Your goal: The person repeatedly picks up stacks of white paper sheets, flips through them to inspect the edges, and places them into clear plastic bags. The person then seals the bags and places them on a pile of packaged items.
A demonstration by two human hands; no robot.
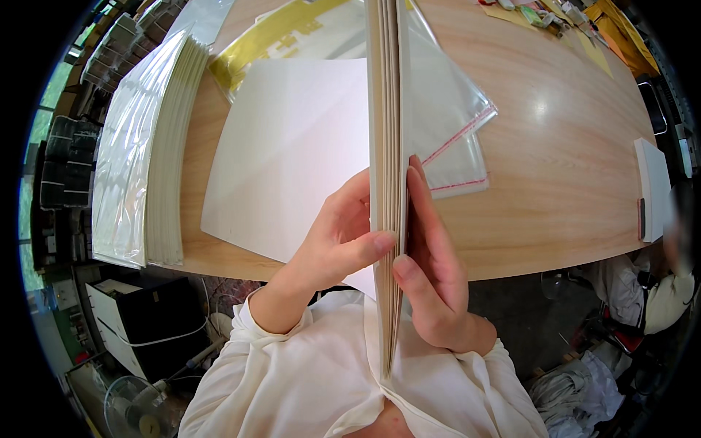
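A stack of thin, pale boards (387,109) stands on edge in front of my chest, its layered edges facing up at me. My left hand (332,244) grips it from the left, thumb laid over the edges and fingers partly hidden along the side. From the right, my right hand (438,285) presses its fingers flat to the outer face, with the thumb on the near edges. Just left of the stack, a large white sheet (292,146) lies on the table (555,182). Clear plastic bags (449,117) with red-lined edges lie beyond and to the right.
A tall pile of plastic-wrapped boards (139,153) stands at the table's left. A white box-like item (652,190) sits at the right edge, and small clutter (540,14) lies at the far right. Below left are a black-and-white cabinet (146,321) and a fan (146,412).
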